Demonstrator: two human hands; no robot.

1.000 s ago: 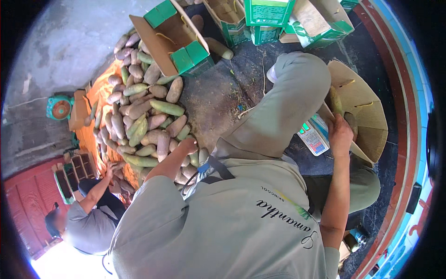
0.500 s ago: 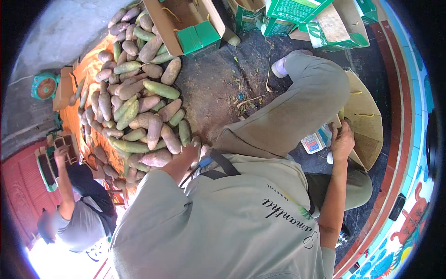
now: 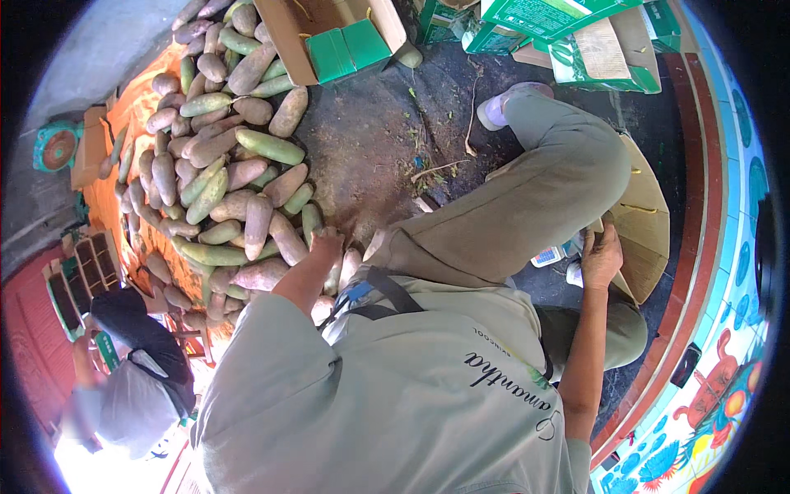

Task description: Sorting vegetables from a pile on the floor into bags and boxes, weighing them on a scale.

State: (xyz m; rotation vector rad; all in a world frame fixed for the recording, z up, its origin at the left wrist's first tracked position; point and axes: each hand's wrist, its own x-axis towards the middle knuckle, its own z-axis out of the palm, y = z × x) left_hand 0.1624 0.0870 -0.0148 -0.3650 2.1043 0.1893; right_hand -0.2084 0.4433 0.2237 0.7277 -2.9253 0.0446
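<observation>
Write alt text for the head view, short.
Seen from above, a seated person reaches the left hand into a pile of long green and tan fruits on the ground, while the right hand rests on a flattened cardboard box. Green-and-brown cartons stand beyond; another person crouches at lower left.

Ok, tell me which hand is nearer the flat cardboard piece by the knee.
Right. The right hand touches the flat cardboard piece at its edge; the left hand is across the bent leg, at the pile of long fruits.
</observation>
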